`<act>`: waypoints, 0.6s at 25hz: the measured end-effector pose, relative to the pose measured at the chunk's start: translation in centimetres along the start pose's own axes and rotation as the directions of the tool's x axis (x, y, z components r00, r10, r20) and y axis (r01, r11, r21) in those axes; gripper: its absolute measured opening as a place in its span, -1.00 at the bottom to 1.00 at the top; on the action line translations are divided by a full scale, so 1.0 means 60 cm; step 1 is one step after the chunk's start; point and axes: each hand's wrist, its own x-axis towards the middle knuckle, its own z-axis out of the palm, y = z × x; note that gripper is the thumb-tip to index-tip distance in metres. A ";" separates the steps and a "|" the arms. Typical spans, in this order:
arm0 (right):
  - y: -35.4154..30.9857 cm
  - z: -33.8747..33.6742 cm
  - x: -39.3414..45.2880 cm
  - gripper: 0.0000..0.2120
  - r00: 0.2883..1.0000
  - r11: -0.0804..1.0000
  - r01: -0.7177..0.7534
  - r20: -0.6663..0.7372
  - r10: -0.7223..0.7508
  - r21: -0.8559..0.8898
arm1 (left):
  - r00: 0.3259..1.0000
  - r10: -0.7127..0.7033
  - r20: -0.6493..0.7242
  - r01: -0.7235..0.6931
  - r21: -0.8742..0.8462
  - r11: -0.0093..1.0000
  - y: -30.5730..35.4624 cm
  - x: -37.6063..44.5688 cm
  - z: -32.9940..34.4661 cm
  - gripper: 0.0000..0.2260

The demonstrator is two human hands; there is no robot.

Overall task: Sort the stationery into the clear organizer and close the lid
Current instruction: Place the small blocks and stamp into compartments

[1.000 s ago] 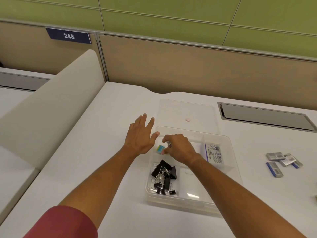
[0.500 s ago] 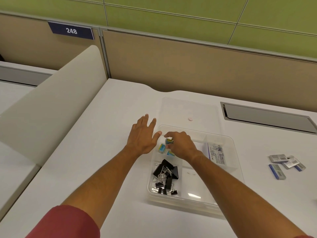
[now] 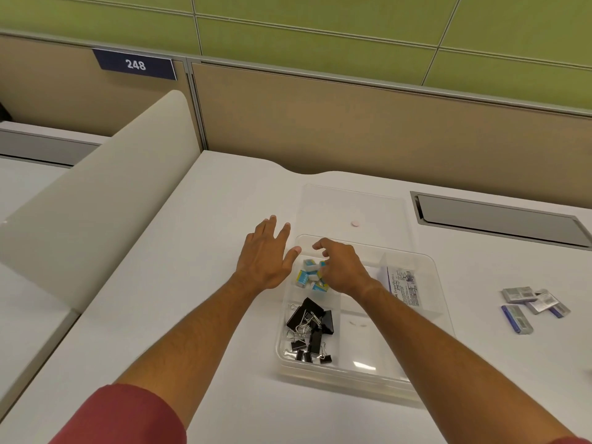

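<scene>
The clear organizer (image 3: 443, 302) lies on the white desk with its lid (image 3: 352, 203) folded open behind it. Small blue and yellow erasers (image 3: 306, 275) lie in its rear left compartment. Black binder clips (image 3: 309, 328) fill the front left compartment. A printed white packet (image 3: 405, 286) lies in the right compartment. My left hand (image 3: 264, 257) rests flat on the desk, its thumb at the organizer's rear left rim. My right hand (image 3: 342, 267) hovers over the erasers with loosely curled fingers; nothing shows in its grip.
Several small grey and blue staple boxes (image 3: 531, 302) lie on the desk to the right of the organizer. A grey cable hatch (image 3: 499, 219) sits at the back right. A white divider panel (image 3: 96, 187) borders the desk on the left.
My right hand held an eraser over the rear left compartment a second ago; now more erasers lie there and the hand sits a little higher. My left hand has stayed put.
</scene>
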 end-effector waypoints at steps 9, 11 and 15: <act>0.038 -0.021 -0.060 -0.48 0.982 0.978 0.049 -0.170 -0.085 -0.202 | 0.997 0.072 0.012 -0.072 0.033 0.997 0.039 -0.015 -0.009 -0.31; 0.057 -0.023 -0.080 -0.42 0.977 0.958 0.033 -0.193 -0.091 -0.284 | 0.994 0.106 0.007 -0.106 0.070 0.992 0.058 -0.020 -0.012 -0.30; 0.098 -0.031 -0.117 -0.31 0.967 0.919 -0.039 -0.246 -0.064 -0.393 | 0.983 0.181 -0.014 -0.179 0.110 0.978 0.104 -0.034 -0.014 -0.29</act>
